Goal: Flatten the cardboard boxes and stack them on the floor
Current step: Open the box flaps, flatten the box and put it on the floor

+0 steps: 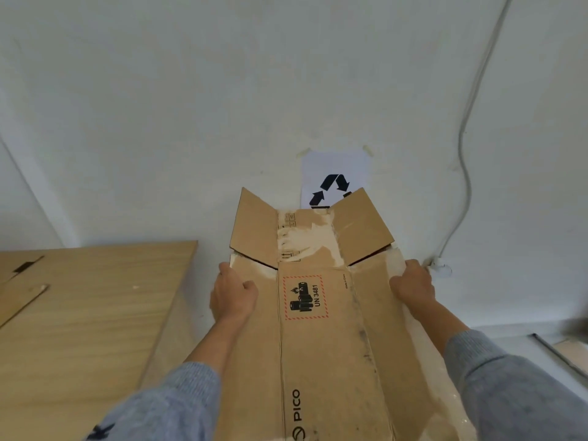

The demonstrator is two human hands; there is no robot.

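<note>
We hold a collapsed cardboard box (327,338) out in front of us, lengthwise away from the body, its far end near the white wall (222,106). It touches no surface that we can see; only our hands carry it. Open wall spreads above and to both sides of it, with a wooden panel (79,313) to the left, apart from the box, and a white cable (467,160) hanging down the wall to the right.

Our left hand (234,297) wraps over the box's left long edge, fingers curled under and thumb on top, the grip pressed onto the cardboard. Our right hand (413,284) does the same at the right long edge, knuckles up, closed on the board. Both forearms reach forward in grey sleeves (509,393).

The top panel shows a red-bordered battery label (306,297) reading UN 3481 and the word PICO nearer us. At the far end two flaps (254,227) stand up and splay outward, torn tape residue between them. A taped paper recycling sign (334,183) on the wall is partly covered by the right flap.
</note>
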